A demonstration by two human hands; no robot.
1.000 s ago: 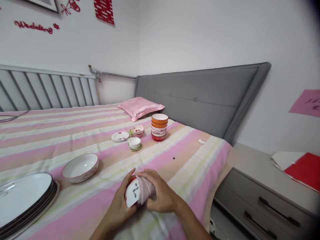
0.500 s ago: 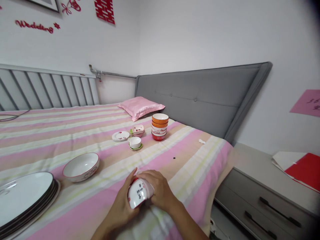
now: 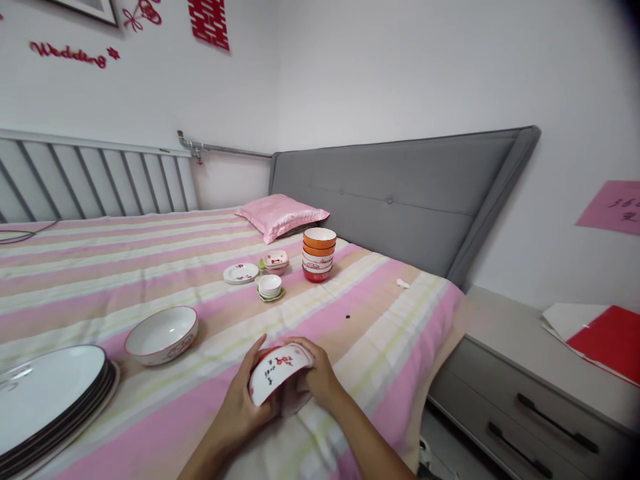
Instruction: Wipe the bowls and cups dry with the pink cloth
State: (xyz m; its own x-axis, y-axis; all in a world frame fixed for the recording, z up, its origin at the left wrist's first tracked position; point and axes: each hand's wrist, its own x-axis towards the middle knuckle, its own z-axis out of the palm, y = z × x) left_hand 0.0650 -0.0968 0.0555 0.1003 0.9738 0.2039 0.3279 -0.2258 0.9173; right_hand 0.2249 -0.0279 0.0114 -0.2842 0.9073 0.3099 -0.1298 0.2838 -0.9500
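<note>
Between both hands, just above the near edge of the bed, is a white bowl (image 3: 279,370) with red flowers and black characters, tipped with its printed side toward me. Red shows at its far side; whether that belongs to a second bowl I cannot tell. My left hand (image 3: 243,398) grips its left side, thumb up at the rim. Fingers of my right hand (image 3: 319,375) close around the right side. To the left sits a larger white bowl (image 3: 163,333) with a red rim. Farther off stands a stack of orange, white and red bowls (image 3: 319,257).
A stack of large plates (image 3: 50,387) lies at the near left. Small plates (image 3: 241,273), small square dishes (image 3: 275,261) and little cups (image 3: 270,285) are mid-bed. A pink pillow (image 3: 283,215) rests by the grey headboard (image 3: 400,193). A nightstand (image 3: 520,347) stands right.
The bowl has turned in my hands, and more of its flowers and characters now face me. My right hand has shifted slightly around its side.
</note>
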